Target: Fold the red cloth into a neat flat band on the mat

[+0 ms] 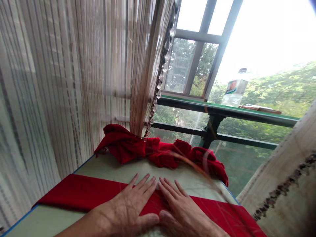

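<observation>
A flat band of red cloth (81, 192) lies across a pale table (108, 168) with a blue edge. My left hand (132, 205) rests flat on the cloth, fingers stretched forward and slightly apart. My right hand (181, 210) lies flat beside it on the same cloth, fingers pointing up and left, thumbs nearly touching. Neither hand grips anything. Beyond the hands, a crumpled heap of red cloth (158, 149) sits at the table's far edge.
A beige striped curtain (81, 75) with a bead fringe (160, 79) hangs at left and behind the heap. Another curtain (288, 184) is at right. A window with a green rail (227, 110) carries a plastic bottle (234, 92).
</observation>
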A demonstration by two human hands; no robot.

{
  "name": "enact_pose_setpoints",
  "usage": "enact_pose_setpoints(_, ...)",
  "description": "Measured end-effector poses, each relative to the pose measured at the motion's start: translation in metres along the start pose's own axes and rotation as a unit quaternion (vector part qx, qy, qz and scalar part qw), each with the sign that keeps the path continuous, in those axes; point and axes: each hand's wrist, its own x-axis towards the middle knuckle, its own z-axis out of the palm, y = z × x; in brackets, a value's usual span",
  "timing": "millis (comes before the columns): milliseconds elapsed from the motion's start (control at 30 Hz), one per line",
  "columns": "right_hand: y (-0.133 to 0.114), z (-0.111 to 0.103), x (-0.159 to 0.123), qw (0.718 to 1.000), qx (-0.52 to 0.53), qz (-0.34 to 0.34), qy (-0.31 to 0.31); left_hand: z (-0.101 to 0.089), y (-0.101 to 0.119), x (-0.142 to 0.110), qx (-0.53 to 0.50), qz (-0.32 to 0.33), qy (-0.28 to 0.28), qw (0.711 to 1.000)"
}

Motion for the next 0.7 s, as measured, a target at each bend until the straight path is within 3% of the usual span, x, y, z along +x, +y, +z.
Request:
enact_pose_setpoints(100,0.000,0.003,0.001,1.000,-0.003,0.001,-0.022,0.000,-0.006,0.000,0.018,0.008,0.034,0.999)
enact_pose_setpoints(300,0.001,0.008,0.006,0.999,-0.010,-0.027,0.022,0.000,-0.009,-0.003,0.016,-0.003,-0.034,0.999)
enact_pose_setpoints(467,0.004,0.013,0.007,0.999,-0.009,-0.027,-0.030,-0.004,-0.013,-0.006,0.025,0.011,0.005,1.000)
enact_pose_setpoints(600,0.007,0.015,0.004,0.999,-0.004,-0.034,0.010,-0.004,-0.016,-0.005,0.014,0.015,-0.008,1.000)
enact_pose_setpoints(700,0.007,0.014,0.005,1.000,-0.007,-0.029,0.003,0.000,-0.018,-0.003,0.004,0.025,-0.003,1.000)
